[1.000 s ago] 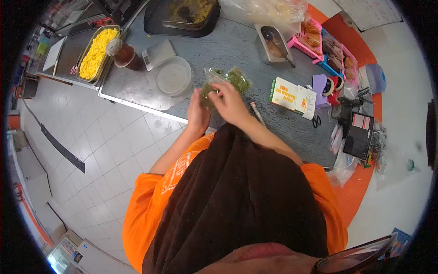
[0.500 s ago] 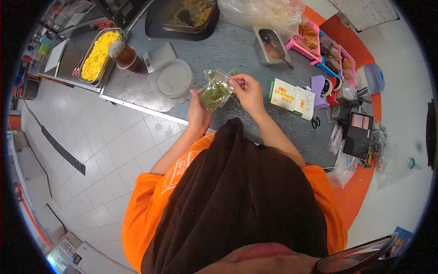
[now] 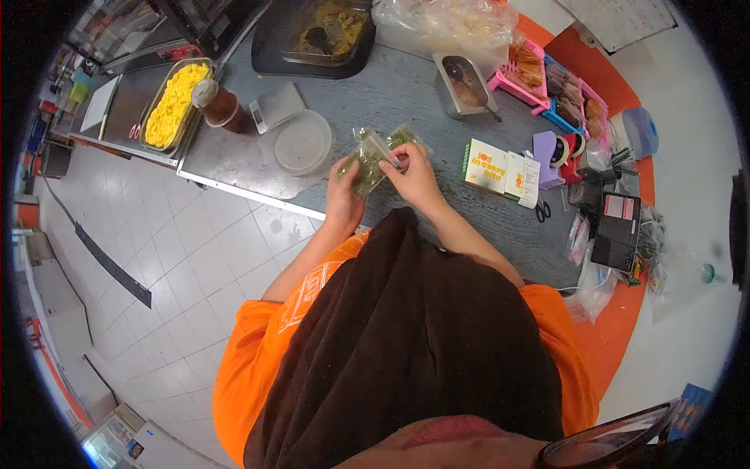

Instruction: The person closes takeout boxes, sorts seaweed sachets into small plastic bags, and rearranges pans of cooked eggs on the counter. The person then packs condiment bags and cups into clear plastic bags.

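Observation:
A small clear plastic bag (image 3: 366, 173) with green leafy bits inside is held up between both hands, over the counter's front part. My left hand (image 3: 344, 195) grips its left side, thumb across the front. At the bag's upper right edge, my right hand (image 3: 412, 176) pinches the plastic between thumb and fingers. Just behind the right hand lies a second clear bag of green leaves (image 3: 405, 137), partly hidden by that hand. To the left of the bags is a round translucent lid or tub (image 3: 303, 142), beside a small kitchen scale (image 3: 277, 107).
On the left stand a glass dish of yellow food (image 3: 176, 107) and a brown-filled jar (image 3: 219, 105). A metal container (image 3: 464, 84), a printed box (image 3: 488, 166), scissors (image 3: 542, 210) and coloured baskets (image 3: 519, 76) occupy the right. A black tray (image 3: 273, 55) is at the back.
My right hand has moved slightly down and left along the bag's edge. More of the second bag behind now shows. The view has shifted a little.

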The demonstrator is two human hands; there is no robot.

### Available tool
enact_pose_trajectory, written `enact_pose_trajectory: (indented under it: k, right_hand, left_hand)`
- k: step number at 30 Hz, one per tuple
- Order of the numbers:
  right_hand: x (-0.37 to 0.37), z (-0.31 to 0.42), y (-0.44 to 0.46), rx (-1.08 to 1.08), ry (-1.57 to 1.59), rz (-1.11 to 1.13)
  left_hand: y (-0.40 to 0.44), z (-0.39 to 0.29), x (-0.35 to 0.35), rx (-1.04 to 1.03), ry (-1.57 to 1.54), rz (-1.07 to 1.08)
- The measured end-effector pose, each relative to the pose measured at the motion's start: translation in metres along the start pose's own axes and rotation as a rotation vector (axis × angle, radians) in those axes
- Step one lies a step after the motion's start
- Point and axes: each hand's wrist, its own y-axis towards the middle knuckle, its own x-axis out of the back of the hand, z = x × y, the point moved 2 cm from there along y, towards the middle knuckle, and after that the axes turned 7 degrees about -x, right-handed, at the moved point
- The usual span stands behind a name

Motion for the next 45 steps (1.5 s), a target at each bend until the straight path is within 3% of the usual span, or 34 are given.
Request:
enact_pose_trajectory:
  k: [1,4,7,10,13,16,19,20,23,24,27,28,31,35,38,40,43,44,45]
  right_hand:
    - [0.002,0.004,-0.002,0.057,-0.097,-0.08]
    - [0.001,-0.01,0.01,-0.182,0.071,0.096]
    - [0.012,-0.006,0.009,0.037,0.037,0.047]
    - [0.012,-0.016,0.009,-0.122,0.252,0.077]
    - [0.021,-0.019,0.003,-0.038,0.369,-0.029]
    - [0.043,-0.02,-0.004,-0.139,0.469,0.043]
    - [0.079,-0.012,-0.02,-0.125,0.34,0.054]
    - [0.098,-0.003,-0.029,-0.152,0.298,0.086]
    - [0.139,0.01,-0.05,0.22,0.0,0.048]
    - [0.149,0.006,-0.056,0.266,-0.058,0.019]
    - [0.186,-0.002,-0.079,0.05,0.222,-0.209]
    - [0.186,-0.024,-0.082,-0.022,0.547,-0.232]
    - [0.214,-0.066,-0.106,-0.156,0.669,-0.03]
    - [0.251,-0.099,-0.139,-0.397,0.718,-0.045]
    - [0.27,-0.126,-0.152,-0.341,0.745,-0.16]
    - [0.291,-0.13,-0.156,-0.146,0.463,-0.264]
    - [0.315,-0.145,-0.158,0.004,0.284,-0.334]
    - [0.322,-0.152,-0.158,0.029,0.265,-0.344]
    - [0.329,-0.158,-0.159,0.036,0.215,-0.325]
  left_hand:
    - [0.0,0.0,0.0,-0.012,0.053,-0.019]
    - [-0.001,0.0,-0.003,0.007,0.025,-0.022]
    - [-0.001,0.002,-0.004,-0.011,0.071,-0.02]
    - [0.0,0.004,-0.008,-0.033,0.112,0.041]
    - [-0.001,0.008,-0.018,-0.013,0.123,0.101]
    - [-0.002,0.013,-0.024,0.106,0.22,0.173]
    - [0.017,0.02,-0.019,0.19,0.267,0.465]
    - [0.023,0.016,-0.02,0.189,0.448,0.548]
    - [0.007,0.013,-0.096,0.103,0.819,0.912]
    - [0.005,0.024,-0.109,-0.005,0.923,0.989]
    - [0.001,0.056,-0.139,0.021,1.021,1.082]
    - [-0.002,0.07,-0.148,0.027,1.054,1.048]
    - [-0.016,0.114,-0.173,0.198,0.9,0.986]
    - [-0.026,0.173,-0.192,0.237,0.883,1.063]
    - [-0.036,0.209,-0.21,0.198,0.859,1.133]
    - [-0.038,0.23,-0.217,0.148,0.845,1.209]
    - [-0.044,0.258,-0.218,0.502,0.842,1.021]
    - [-0.047,0.265,-0.219,0.747,0.66,0.877]
    - [-0.05,0.268,-0.223,0.852,0.605,0.853]
